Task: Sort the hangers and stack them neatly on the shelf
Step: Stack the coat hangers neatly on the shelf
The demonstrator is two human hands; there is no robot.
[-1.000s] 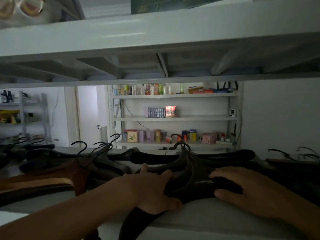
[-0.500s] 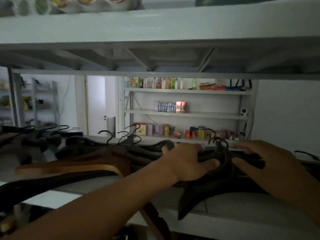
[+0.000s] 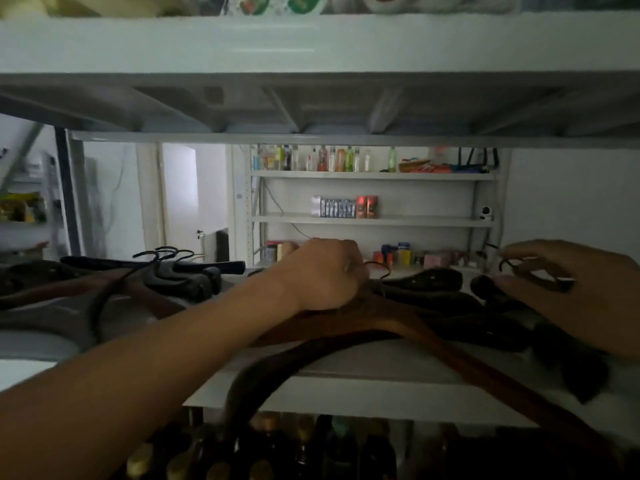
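The sorting looks partly done: a neat bunch of dark hangers (image 3: 180, 275) lies on the shelf (image 3: 346, 372) at left, while the left hand (image 3: 322, 275) curls around a smooth brown wooden hanger (image 3: 381, 323) overhanging the edge, and the right hand (image 3: 571, 289) pinches black hangers (image 3: 433, 282) alongside.

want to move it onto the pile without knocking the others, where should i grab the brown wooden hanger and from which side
Grip the brown wooden hanger at its neck, the peak below the hook, where the left hand already sits. Come from above and from the front: both arms slope down and out from that point, so it should balance there, and the right arm overhangs the shelf edge towards you.
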